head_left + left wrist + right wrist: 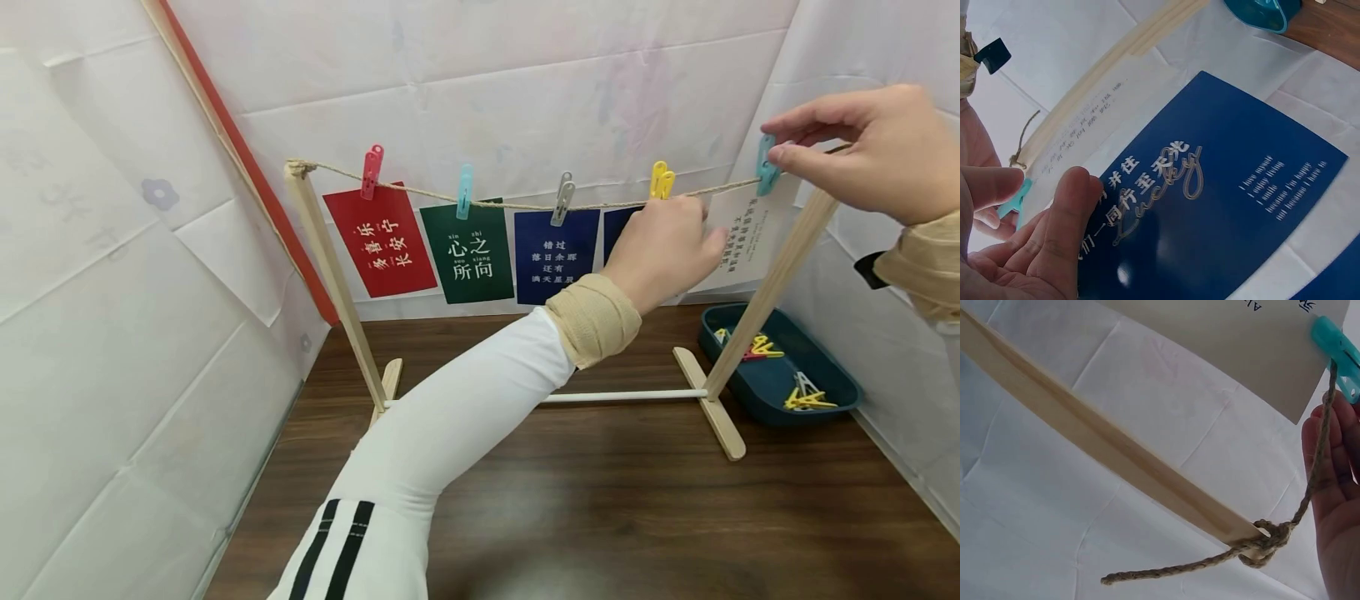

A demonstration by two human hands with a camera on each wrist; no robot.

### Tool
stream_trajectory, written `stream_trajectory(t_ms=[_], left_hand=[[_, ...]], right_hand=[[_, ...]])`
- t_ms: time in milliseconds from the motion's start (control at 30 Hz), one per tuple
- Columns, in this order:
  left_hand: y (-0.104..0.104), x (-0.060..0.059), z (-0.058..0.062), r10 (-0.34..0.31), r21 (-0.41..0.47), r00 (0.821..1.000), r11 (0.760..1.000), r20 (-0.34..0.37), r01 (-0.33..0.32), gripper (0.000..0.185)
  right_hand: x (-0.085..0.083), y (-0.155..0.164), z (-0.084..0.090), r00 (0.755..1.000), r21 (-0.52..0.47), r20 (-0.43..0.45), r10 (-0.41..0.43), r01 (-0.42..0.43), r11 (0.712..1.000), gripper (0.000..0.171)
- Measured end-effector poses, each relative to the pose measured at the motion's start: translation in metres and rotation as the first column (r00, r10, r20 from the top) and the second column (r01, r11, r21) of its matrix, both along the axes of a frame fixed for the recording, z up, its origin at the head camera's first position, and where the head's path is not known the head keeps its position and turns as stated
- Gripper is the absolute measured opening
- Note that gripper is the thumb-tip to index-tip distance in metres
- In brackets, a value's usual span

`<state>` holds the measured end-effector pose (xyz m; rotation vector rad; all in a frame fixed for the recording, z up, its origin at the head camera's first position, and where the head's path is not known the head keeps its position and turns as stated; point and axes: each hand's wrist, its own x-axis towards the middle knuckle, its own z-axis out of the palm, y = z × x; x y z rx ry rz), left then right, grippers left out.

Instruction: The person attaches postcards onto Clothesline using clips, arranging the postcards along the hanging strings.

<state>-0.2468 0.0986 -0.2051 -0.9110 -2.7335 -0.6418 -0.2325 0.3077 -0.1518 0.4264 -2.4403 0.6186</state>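
Observation:
A white card [750, 237] hangs at the right end of the twine [510, 204] on a wooden rack [333, 283]. My right hand [772, 142] pinches a teal clip [767, 165] sitting on the twine over the card's top edge. My left hand [716, 242] reaches across and pinches the card's left edge. The left wrist view shows my fingers [1066, 219] on the white card [1085, 134], with a blue card [1222, 206] beside it. In the right wrist view the teal clip [1338, 356] grips the white card [1222, 344] next to the knotted twine [1266, 540].
Red [378, 242], green [467, 250] and blue [555, 254] cards hang from clips to the left. A dark teal tray [825, 412] holding several loose clips [808, 400] sits on the brown table at the right, behind the rack's right post [772, 283]. White sheeting encloses the table.

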Motion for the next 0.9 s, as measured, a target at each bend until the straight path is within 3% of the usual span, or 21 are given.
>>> stream_trajectory(t_ms=[167, 533, 767, 900], left_hand=[[-0.003, 0.001, -0.003, 0.011, 0.025, 0.999, 1.0, 0.032, -0.012, 0.028], [-0.026, 0.009, -0.013, -0.039, 0.106, 0.999, 0.994, -0.011, 0.04, 0.026], [-0.044, 0.012, -0.016, -0.054, 0.141, 0.998, 0.988, -0.034, 0.058, 0.026], [-0.055, 0.012, -0.017, -0.049, 0.171, 0.998, 0.984, -0.044, 0.056, 0.026]], right_hand=[[0.001, 0.001, -0.003, 1.0, -0.027, 0.004, -0.009, 0.009, 1.0, 0.032], [0.019, -0.008, -0.01, 0.993, -0.173, -0.11, -0.044, 0.024, 0.985, 0.039], [0.029, -0.017, -0.018, 0.964, -0.218, -0.266, -0.002, -0.058, 0.974, 0.032], [0.033, -0.021, -0.026, 0.959, -0.227, -0.284, 0.023, -0.09, 0.97, 0.03]])
